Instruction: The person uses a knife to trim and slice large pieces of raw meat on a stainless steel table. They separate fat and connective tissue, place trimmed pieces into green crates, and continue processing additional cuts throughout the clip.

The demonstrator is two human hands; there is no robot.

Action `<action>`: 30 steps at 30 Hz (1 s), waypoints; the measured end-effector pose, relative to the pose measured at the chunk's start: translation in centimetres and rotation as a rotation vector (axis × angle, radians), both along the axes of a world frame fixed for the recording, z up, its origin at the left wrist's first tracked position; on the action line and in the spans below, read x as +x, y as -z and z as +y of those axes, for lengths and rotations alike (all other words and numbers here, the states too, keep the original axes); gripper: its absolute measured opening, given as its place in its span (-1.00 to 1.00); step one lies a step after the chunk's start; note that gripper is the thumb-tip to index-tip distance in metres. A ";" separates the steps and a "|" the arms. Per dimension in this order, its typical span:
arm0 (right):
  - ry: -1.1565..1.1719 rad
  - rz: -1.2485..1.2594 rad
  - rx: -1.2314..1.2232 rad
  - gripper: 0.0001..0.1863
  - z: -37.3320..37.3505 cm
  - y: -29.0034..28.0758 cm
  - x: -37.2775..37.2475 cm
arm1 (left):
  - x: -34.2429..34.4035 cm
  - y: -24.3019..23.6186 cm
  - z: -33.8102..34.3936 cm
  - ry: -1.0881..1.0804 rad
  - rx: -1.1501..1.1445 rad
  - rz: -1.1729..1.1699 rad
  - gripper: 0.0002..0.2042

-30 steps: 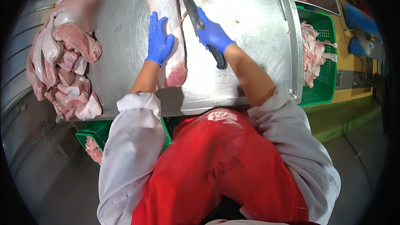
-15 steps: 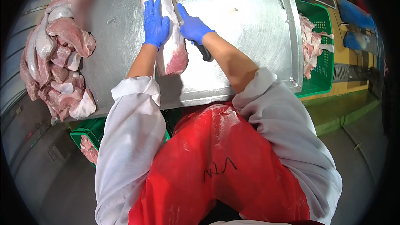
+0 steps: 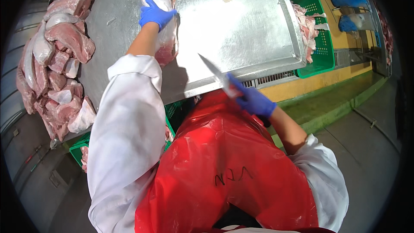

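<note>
Grip: I see the right hand [image 3: 253,100], in a blue glove, closed around the handle of a knife [image 3: 217,76], the handle hidden inside the fist. The left hand [image 3: 156,14], also gloved in blue, lies with fingers curled over a long cut of raw meat [image 3: 158,17]; I read it as pressing and gripping the cut's near side, not lifting it.

Knife: its blade points up and away from the hand, crossing the near edge of the steel table [image 3: 241,30]. The tip hangs over the tabletop, well apart from the cut of meat.

Meat: the long pale cut lies on the steel table towards its left half, running from the far edge back towards the near edge, its redder end nearest me.

Table's left side: a pile of pink and white meat pieces [image 3: 56,69] is heaped on the left end of the table, well apart from the left hand.

Table's right side: a green crate [image 3: 321,39] holding meat scraps [image 3: 307,26] stands just beside the table's right edge.

Below the table's near edge: a second green crate [image 3: 82,153] shows under the table at its left corner.

Wearer: white sleeves and a red apron [image 3: 224,164] fill the foreground, pressed close to the table's near edge.
</note>
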State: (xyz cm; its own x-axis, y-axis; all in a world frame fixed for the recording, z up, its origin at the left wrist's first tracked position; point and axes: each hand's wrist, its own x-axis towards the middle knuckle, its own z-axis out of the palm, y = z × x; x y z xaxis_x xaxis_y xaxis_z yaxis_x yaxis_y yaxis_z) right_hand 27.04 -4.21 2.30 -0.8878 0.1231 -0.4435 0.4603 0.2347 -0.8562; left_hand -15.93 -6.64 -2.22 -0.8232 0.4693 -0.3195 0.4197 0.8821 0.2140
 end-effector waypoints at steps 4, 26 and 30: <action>0.383 -0.080 -0.173 -0.10 5.6 -3.9 1.3 | -2.3 -0.6 -1.7 -0.045 0.222 -0.104 -0.05; 0.417 0.023 -0.017 -0.10 19.6 -3.7 -0.9 | -2.4 2.4 4.2 0.541 -0.223 0.420 -0.74; 0.488 -0.044 -0.154 -0.10 19.8 -3.9 1.8 | 0.7 5.4 1.8 0.316 0.027 0.336 -0.83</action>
